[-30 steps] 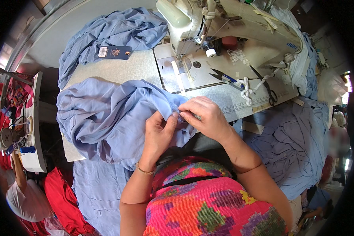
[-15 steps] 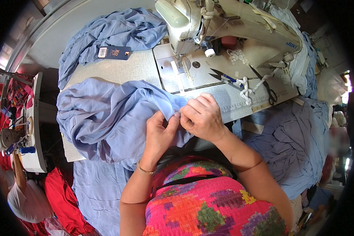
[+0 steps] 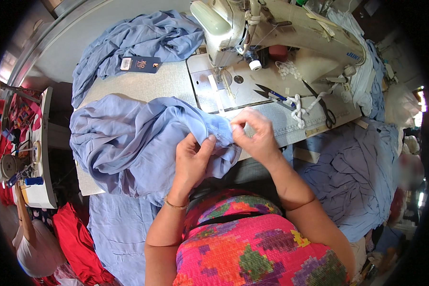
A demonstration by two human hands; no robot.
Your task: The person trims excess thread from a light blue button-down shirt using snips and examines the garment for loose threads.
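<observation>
While both hands work at the table's front edge, the left hand (image 3: 191, 159) grips a bunched fold of the light-blue soft fabric garment (image 3: 128, 143), and the right hand (image 3: 253, 133) pinches its edge right beside it. That garment's heaped on the grey sewing table (image 3: 152, 86). Further back sit black thread snips (image 3: 270, 94) and the cream sewing machine (image 3: 271, 28).
</observation>
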